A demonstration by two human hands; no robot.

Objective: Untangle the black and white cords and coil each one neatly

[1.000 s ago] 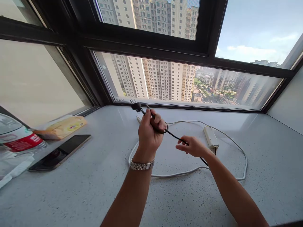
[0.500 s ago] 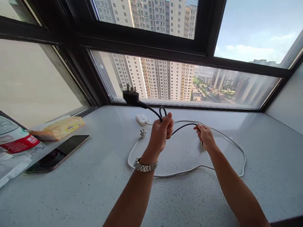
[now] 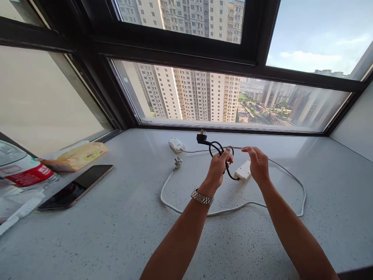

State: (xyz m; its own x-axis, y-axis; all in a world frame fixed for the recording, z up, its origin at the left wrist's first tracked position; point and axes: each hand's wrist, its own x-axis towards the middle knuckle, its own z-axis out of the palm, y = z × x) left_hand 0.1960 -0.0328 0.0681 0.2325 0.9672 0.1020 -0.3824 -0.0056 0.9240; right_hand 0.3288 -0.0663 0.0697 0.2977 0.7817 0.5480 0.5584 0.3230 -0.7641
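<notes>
Black cord [image 3: 217, 147] is bunched into small loops in the left hand [image 3: 218, 168], held above the speckled sill [image 3: 116, 233], roughly mid-frame and near the window. Its black plug [image 3: 201, 137] sticks up and left out of the fist, prongs toward the glass. Left hand is closed round the loops, fingers wrapped tight. Right hand [image 3: 258, 165] sits just beside it, fingers half curled and partly spread; looks like thumb + forefinger are at the last loop by the left fist, but can't tell for sure whether it actually grips the cord.

Step in hand, as I read it: coiling the cord, nearly all gathered, no long tail visible. Next move prob calls for the right hand to tuck or wrap the end w/o letting the loops spring open, so the left grip has to hold firm.

Underneath lie a white power strip [image 3: 243, 171], partly hidden by the hands, and its white cable [image 3: 301, 194] looping wide over the sill to a white plug [image 3: 176, 163]. White adapter [image 3: 176, 145] sits near the window. Phone [image 3: 77, 186], tissue pack [image 3: 76, 156] and water bottle [image 3: 20, 171] are well apart at left.
</notes>
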